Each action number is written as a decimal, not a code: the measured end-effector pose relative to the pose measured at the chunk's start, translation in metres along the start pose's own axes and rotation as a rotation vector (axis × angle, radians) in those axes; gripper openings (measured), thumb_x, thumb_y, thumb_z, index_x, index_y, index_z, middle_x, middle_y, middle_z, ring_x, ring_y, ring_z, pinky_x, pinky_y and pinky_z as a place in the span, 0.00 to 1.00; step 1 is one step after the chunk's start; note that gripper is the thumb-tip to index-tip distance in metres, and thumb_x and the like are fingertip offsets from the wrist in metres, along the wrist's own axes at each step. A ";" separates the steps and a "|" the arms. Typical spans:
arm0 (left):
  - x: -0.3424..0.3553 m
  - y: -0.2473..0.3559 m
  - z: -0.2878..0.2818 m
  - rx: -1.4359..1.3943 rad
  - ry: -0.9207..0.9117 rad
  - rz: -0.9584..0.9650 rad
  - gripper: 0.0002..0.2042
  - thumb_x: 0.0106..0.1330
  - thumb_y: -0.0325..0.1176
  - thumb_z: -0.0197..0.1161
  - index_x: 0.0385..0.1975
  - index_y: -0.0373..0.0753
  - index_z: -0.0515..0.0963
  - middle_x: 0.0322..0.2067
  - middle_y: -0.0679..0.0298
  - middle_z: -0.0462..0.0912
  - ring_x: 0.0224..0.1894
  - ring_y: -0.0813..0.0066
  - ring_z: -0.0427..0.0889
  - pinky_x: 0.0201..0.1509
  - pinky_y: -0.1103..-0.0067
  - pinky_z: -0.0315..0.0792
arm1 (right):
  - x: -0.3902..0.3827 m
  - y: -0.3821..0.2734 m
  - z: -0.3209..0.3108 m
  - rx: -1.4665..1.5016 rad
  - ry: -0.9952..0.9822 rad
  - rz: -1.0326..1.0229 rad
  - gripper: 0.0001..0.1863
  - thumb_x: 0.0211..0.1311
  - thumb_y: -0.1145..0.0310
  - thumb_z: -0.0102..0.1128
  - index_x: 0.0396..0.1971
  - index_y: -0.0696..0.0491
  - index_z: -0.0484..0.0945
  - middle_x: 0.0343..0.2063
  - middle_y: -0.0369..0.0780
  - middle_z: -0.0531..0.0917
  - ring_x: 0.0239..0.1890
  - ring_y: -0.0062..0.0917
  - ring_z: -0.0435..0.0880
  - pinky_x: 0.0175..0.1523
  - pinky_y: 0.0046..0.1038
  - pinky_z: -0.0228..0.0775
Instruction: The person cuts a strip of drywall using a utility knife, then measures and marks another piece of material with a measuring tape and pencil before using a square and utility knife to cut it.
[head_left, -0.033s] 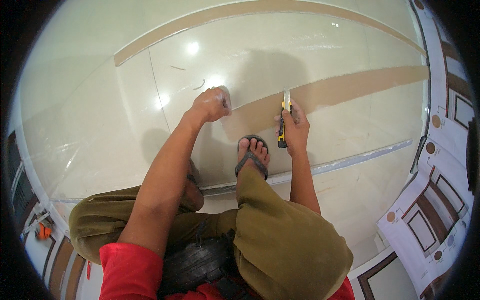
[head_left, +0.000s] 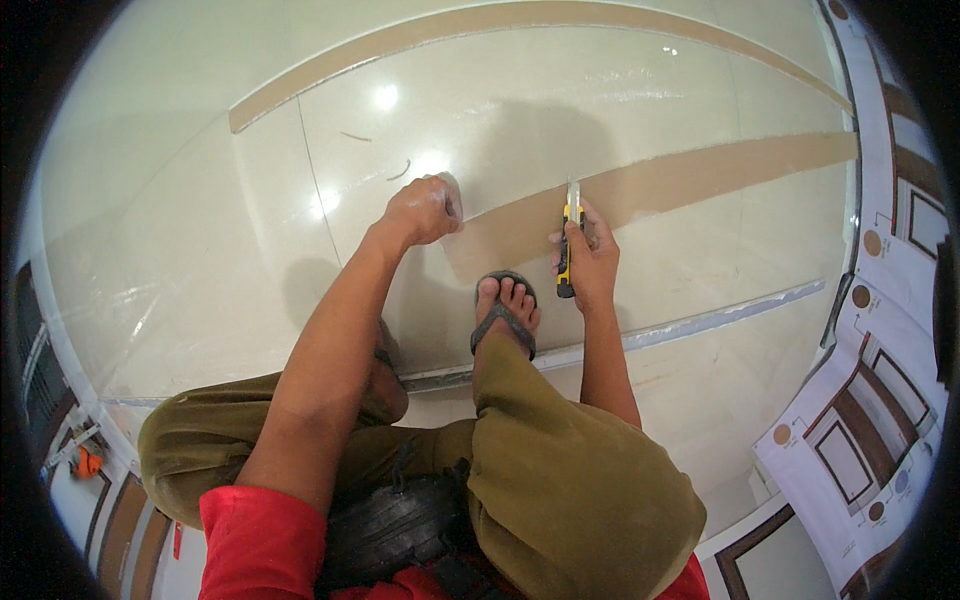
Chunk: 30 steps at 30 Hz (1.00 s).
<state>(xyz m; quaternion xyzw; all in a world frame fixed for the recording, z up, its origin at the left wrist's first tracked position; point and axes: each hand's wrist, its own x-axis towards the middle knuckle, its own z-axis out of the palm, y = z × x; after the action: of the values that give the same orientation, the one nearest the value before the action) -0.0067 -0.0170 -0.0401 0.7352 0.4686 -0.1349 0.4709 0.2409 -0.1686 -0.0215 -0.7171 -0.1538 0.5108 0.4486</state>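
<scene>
My right hand (head_left: 590,258) is wrapped round a yellow and black utility knife (head_left: 564,268). The knife's blade points away from me and its tip reaches the far edge of a flat brown strip (head_left: 660,190) lying on the floor. Beside the strip's left end, my left hand (head_left: 425,210) is closed in a fist. Whatever its fingers hold, if anything, is hidden. My sandalled foot (head_left: 508,305) stands at the near edge of the strip, between the two hands.
Another long brown strip (head_left: 420,35) lies farther off. Thin curled scraps (head_left: 400,170) rest on the glossy tiled floor (head_left: 230,260). A narrow grey-white strip (head_left: 710,318) runs beneath my feet. Printed sheets (head_left: 850,430) hang at the right, and an orange object (head_left: 88,462) is at the far left.
</scene>
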 end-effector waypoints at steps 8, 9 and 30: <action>0.000 -0.004 -0.001 0.015 0.000 0.011 0.06 0.54 0.32 0.76 0.28 0.40 0.89 0.31 0.56 0.91 0.36 0.61 0.91 0.44 0.68 0.83 | -0.005 0.008 0.006 -0.014 0.011 -0.039 0.25 0.78 0.70 0.60 0.71 0.54 0.73 0.30 0.41 0.87 0.19 0.18 0.80 0.22 0.24 0.73; 0.000 -0.003 0.000 0.020 0.003 0.018 0.06 0.54 0.32 0.76 0.29 0.40 0.89 0.31 0.56 0.91 0.36 0.61 0.91 0.44 0.68 0.83 | -0.002 0.010 0.005 -0.006 0.011 -0.045 0.25 0.78 0.70 0.60 0.72 0.54 0.73 0.30 0.40 0.87 0.19 0.18 0.80 0.22 0.24 0.73; 0.002 0.000 0.001 0.026 0.007 0.006 0.06 0.54 0.32 0.76 0.27 0.38 0.87 0.30 0.54 0.89 0.35 0.58 0.89 0.44 0.68 0.81 | -0.004 0.002 0.012 0.007 -0.007 -0.012 0.24 0.78 0.71 0.59 0.71 0.54 0.73 0.30 0.40 0.87 0.20 0.18 0.80 0.22 0.25 0.75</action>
<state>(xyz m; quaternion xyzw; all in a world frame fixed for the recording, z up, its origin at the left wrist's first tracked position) -0.0055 -0.0169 -0.0425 0.7433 0.4661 -0.1370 0.4598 0.2285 -0.1669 -0.0210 -0.7128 -0.1578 0.5111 0.4536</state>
